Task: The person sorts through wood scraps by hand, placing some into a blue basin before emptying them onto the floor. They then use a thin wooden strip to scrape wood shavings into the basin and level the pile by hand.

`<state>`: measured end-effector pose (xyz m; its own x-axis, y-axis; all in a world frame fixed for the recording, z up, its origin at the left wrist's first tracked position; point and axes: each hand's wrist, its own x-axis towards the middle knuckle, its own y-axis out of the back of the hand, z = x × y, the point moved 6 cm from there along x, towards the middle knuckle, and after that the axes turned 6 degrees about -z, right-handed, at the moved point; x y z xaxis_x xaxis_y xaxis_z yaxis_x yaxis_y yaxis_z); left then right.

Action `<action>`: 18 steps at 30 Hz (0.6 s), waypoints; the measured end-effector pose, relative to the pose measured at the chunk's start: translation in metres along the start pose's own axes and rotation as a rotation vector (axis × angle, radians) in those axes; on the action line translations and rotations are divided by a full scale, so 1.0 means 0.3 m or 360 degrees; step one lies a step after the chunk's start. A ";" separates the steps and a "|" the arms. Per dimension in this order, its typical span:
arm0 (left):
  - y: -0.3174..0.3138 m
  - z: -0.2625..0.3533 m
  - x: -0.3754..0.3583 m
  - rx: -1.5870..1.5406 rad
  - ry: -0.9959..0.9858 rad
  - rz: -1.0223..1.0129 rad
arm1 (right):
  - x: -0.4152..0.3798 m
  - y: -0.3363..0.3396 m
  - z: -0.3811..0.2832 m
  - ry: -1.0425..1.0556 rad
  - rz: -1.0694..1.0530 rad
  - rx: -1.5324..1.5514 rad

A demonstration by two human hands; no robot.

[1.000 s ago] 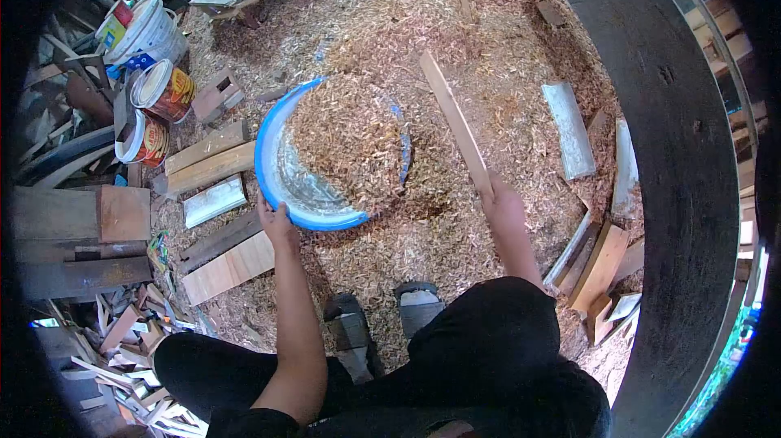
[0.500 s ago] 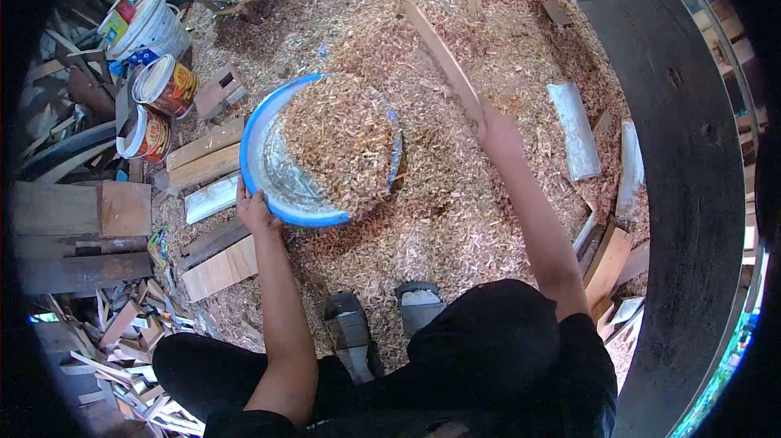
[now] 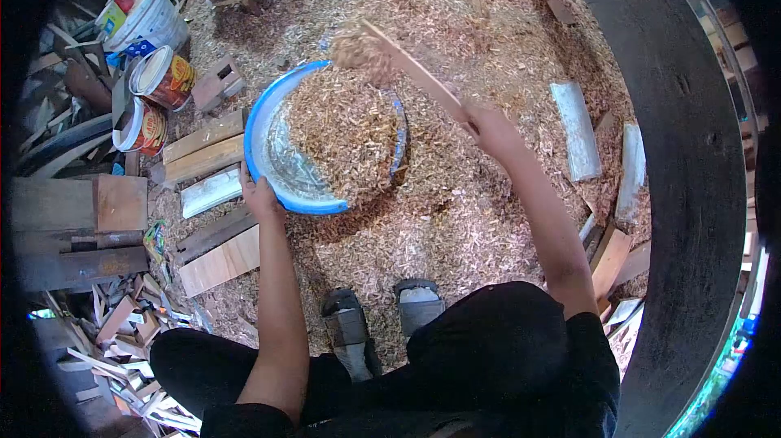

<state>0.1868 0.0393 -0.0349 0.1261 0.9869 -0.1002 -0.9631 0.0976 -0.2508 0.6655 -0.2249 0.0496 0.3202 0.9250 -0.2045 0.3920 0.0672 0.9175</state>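
Note:
A blue-rimmed basin (image 3: 259,141) lies tilted on the floor, its right part filled with wood shavings (image 3: 346,133). My left hand (image 3: 260,196) grips its lower left rim, the fingers partly hidden by the edge. In my right hand (image 3: 490,130) is a long flat wooden slat (image 3: 419,74), held by its near end and slanting up to the left. The slat's far end pushes a clump of shavings (image 3: 362,52) at the basin's upper edge; the clump is blurred by motion.
Shavings (image 3: 488,218) cover the floor. Paint buckets (image 3: 167,76) and boards (image 3: 207,149) stand and lie to the left, with a scrap-wood pile (image 3: 122,340) below. White-faced planks (image 3: 575,130) lie right, beside a thick dark beam (image 3: 679,194).
The slat and my right hand have swung left, carrying a clump of shavings to the basin's upper edge. My left hand keeps its hold on the rim.

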 end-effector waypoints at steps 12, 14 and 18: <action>0.001 0.015 -0.063 0.0176 -0.0034 0.0037 | -0.242 -0.045 -0.183 -0.0301 -0.0266 0.0214; 0.005 0.009 -0.068 0.0087 -0.0095 0.0026 | -0.248 -0.044 -0.103 -0.0425 -0.0195 0.0226; 0.018 -0.009 -0.082 0.0133 -0.0109 0.0041 | -0.218 -0.030 0.066 -0.0525 0.0187 0.0044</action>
<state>0.1792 0.0152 -0.0363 0.0874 0.9954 -0.0391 -0.9826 0.0797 -0.1678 0.6580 -0.2934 0.0480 0.6241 0.7549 -0.2015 0.3578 -0.0469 0.9326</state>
